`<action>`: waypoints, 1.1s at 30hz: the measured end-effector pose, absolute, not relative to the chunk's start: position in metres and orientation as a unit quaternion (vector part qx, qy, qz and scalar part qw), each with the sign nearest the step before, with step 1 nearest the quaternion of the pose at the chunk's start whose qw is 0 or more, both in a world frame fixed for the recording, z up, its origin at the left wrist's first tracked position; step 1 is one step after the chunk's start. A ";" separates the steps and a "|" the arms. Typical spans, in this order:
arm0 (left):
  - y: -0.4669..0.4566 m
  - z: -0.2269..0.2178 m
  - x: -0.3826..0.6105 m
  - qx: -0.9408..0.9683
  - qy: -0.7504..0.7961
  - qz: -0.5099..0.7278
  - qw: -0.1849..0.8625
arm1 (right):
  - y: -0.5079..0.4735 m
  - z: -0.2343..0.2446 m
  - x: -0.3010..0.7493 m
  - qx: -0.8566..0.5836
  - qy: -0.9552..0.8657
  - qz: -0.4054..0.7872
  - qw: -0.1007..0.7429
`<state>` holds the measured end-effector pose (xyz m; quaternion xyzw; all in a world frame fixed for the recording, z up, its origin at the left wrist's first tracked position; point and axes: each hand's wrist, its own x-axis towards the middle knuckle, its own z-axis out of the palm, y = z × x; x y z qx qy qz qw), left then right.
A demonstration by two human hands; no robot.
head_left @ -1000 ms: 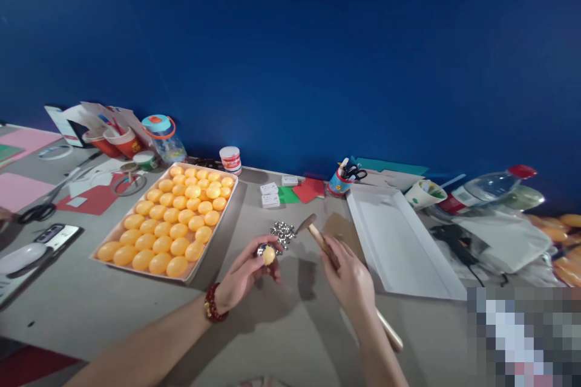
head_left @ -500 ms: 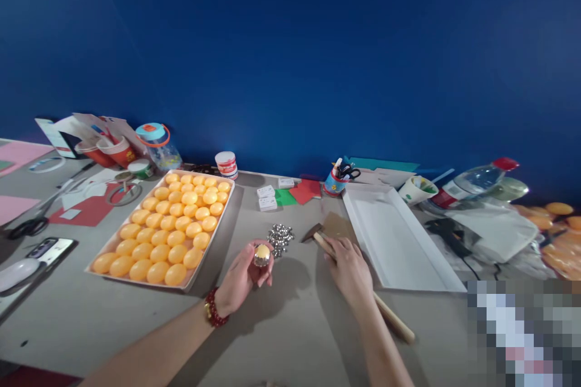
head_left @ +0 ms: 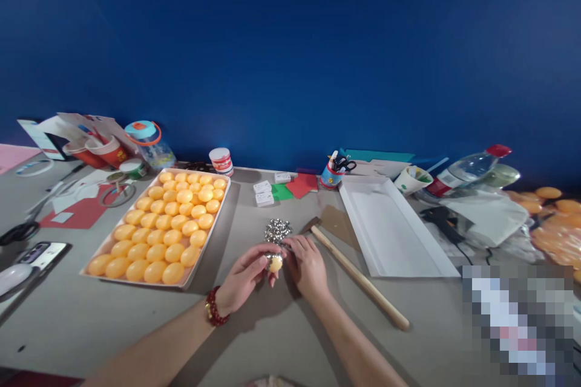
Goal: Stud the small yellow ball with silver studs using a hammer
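My left hand (head_left: 247, 278), with a red bead bracelet at the wrist, is closed round an orange ping-pong ball (head_left: 275, 263) partly covered with shiny silver studs. Beside it, my right hand (head_left: 309, 266) has its fingers bent together at the near edge of a pile of small silver studs (head_left: 276, 230), close to the ball. What its fingertips hold, if anything, is too small to make out. To the right of that hand lies a hammer (head_left: 363, 281), its wooden handle slanting towards me and its dark head partly behind my fingers.
A shallow box (head_left: 86, 271) of orange balls stands on the left, and a white tray (head_left: 385, 230) on the right. Small white boxes (head_left: 264, 199) and red paper (head_left: 303, 185) lie behind the pile. A pen cup (head_left: 331, 178) stands near the blue wall (head_left: 290, 60).
My right hand has let go of the hammer handle and moved left to the stud pile. My left hand has shifted slightly right and turned the ball. The whole view has shifted a little.
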<state>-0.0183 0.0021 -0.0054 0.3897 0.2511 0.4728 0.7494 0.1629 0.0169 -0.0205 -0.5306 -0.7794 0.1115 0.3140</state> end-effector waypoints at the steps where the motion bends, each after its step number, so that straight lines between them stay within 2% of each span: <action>1: 0.002 -0.006 -0.019 0.390 0.250 0.471 0.751 | 0.017 -0.020 0.163 -0.531 -0.782 0.107 0.309; 4: 0.002 -0.009 -0.019 0.384 0.240 0.464 0.762 | 0.017 -0.020 0.162 -0.536 -0.782 0.104 0.300; 8: 0.001 -0.009 -0.019 0.369 0.237 0.467 0.768 | 0.016 -0.027 0.165 -0.531 -0.766 0.134 0.335; 20: 0.008 -0.002 -0.016 0.313 0.218 0.481 0.790 | 0.016 -0.026 0.178 -0.548 -0.545 0.389 0.501; 33: 0.004 -0.005 -0.018 0.351 0.243 0.475 0.769 | 0.014 -0.014 0.176 -0.464 -0.370 0.631 0.501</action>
